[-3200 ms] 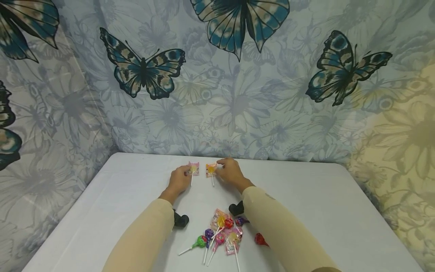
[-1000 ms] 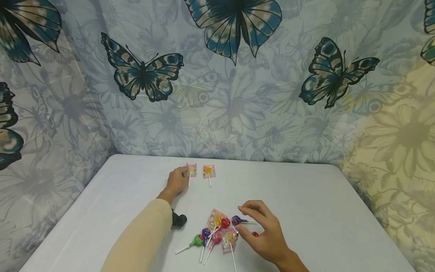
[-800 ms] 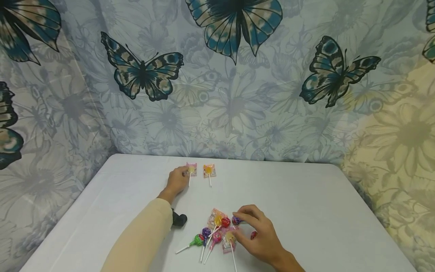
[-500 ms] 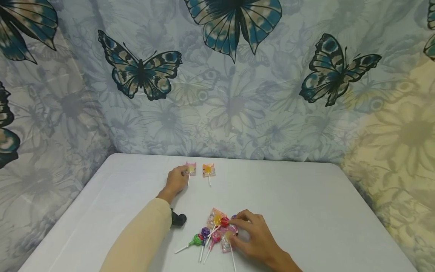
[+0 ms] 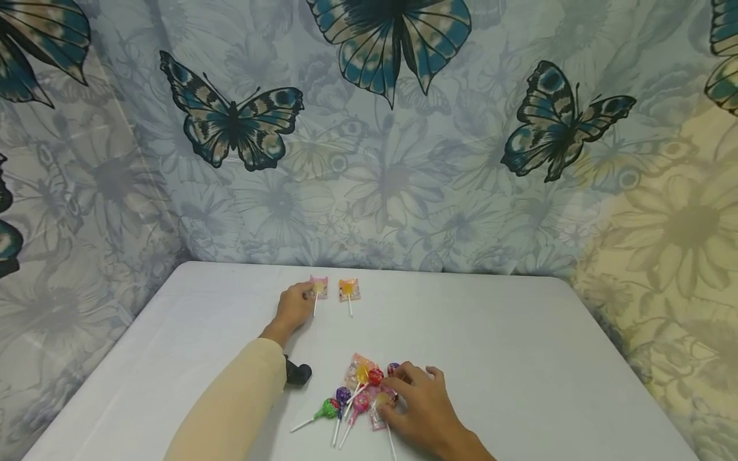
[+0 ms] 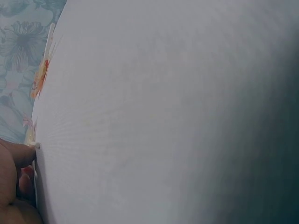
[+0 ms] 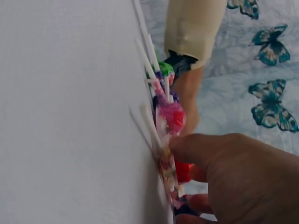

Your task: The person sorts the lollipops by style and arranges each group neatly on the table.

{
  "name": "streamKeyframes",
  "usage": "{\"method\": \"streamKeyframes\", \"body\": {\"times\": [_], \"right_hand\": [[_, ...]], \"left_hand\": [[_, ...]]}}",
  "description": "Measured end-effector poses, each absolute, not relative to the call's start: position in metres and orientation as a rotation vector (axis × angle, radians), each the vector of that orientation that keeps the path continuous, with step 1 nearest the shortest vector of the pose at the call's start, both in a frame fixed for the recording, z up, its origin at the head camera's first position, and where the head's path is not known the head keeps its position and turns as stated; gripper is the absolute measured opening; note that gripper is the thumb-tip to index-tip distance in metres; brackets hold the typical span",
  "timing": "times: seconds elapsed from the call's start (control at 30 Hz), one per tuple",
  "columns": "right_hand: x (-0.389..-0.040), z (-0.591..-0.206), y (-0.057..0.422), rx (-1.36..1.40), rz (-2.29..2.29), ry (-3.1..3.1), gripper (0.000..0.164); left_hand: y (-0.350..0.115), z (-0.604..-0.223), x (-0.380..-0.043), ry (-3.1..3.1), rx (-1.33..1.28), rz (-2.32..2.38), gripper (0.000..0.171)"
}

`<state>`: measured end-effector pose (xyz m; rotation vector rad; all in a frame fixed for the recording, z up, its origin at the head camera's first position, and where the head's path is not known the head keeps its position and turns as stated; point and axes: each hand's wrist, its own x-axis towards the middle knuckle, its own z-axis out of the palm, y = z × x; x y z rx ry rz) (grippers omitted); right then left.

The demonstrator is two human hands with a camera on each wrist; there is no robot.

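Note:
At the far side of the table, my left hand (image 5: 293, 307) pinches the left edge of a flat lollipop in a pink clear wrapper (image 5: 320, 287). A matching lollipop in an orange wrapper (image 5: 348, 289) lies just right of it, stick toward me. Nearer, my right hand (image 5: 425, 406) curls over the right of a lollipop pile, thumb and fingers round a yellow lollipop in a pink wrapper (image 5: 377, 419). In the right wrist view the thumb meets this lollipop near its stick (image 7: 150, 125). A red lollipop (image 5: 375, 376) lies at my right fingertips.
The pile also has a green lollipop (image 5: 330, 408), a purple one (image 5: 343, 395), a pink one (image 5: 360, 402) and an orange-wrapped one (image 5: 357, 369). Another purple ball (image 5: 393, 369) shows behind my right hand. A black wrist device (image 5: 298, 372) sits at my left sleeve.
My right hand has left the orange-wrapped lollipop at the far side, come back to the pile and closed in on the yellow lollipop. My left hand has stayed at the pink-wrapped one.

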<state>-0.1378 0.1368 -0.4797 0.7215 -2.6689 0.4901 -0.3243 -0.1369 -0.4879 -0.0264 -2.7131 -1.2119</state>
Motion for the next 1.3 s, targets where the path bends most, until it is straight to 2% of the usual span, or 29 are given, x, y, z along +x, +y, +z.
{"method": "streamKeyframes", "body": {"times": [0.27, 0.63, 1.3], "right_hand": [[-0.134, -0.476, 0.131, 0.679, 0.468, -2.755, 0.028], [-0.132, -0.468, 0.129, 0.648, 0.701, -2.928, 0.031], [-0.134, -0.464, 0.131, 0.689, 1.072, -2.882, 0.026]], "left_hand": [[-0.138, -0.49, -0.325, -2.714, -0.028, -1.217, 0.039], [-0.139, -0.49, -0.327, -2.703, -0.039, -1.228, 0.039], [-0.14, -0.489, -0.327, -2.719, -0.045, -1.195, 0.039]]}}
